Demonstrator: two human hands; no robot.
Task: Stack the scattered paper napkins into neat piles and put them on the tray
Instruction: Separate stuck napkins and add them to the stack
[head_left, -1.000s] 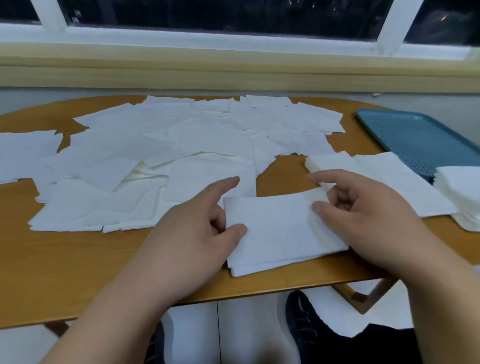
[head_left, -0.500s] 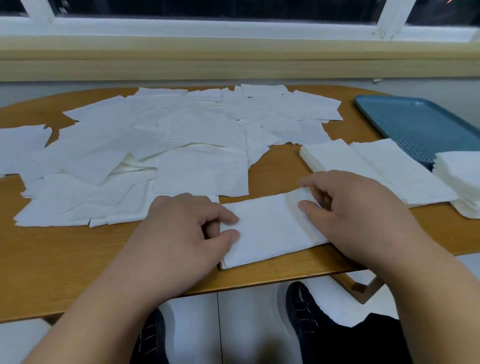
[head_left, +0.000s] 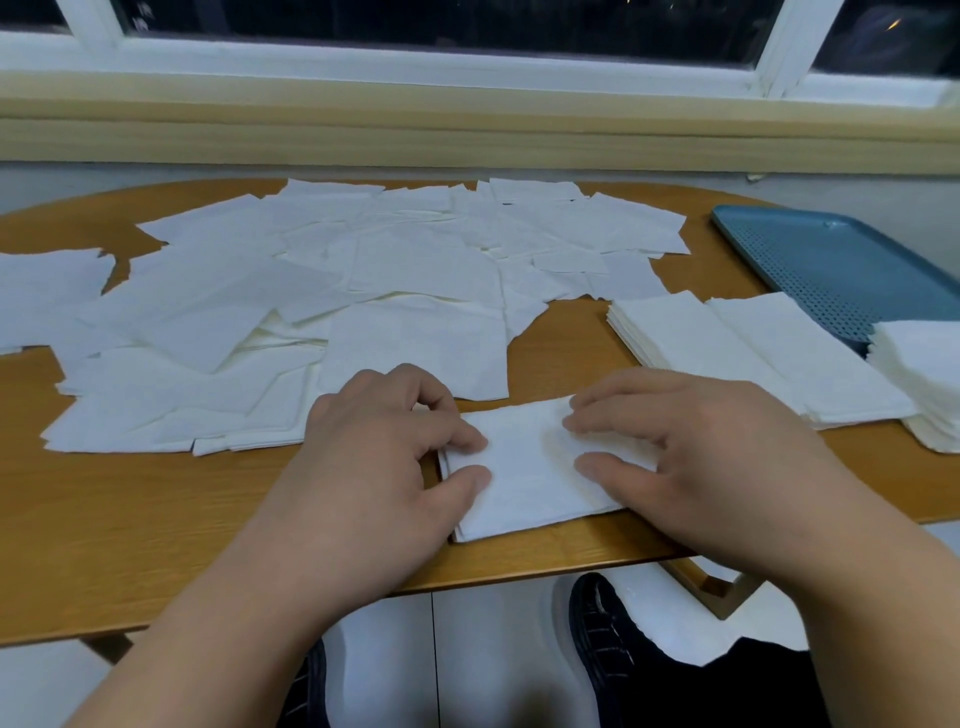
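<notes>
Pressing a small napkin pile (head_left: 524, 488) at the table (head_left: 156, 519) edge: left hand (head_left: 374, 457) fingers bent, right hand (head_left: 701, 457) fingers flatter.

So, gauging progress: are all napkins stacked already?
No, many loose napkins lie scattered across the table's far half.

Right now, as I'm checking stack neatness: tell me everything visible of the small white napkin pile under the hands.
The small white paper napkin pile is a thin rectangular stack of soft sheets, edges roughly aligned. It lies flat, slightly skewed, near the front edge of the rounded wooden table. The left hand presses its left end with thumb and fingertips; the right hand presses its right end.
</notes>
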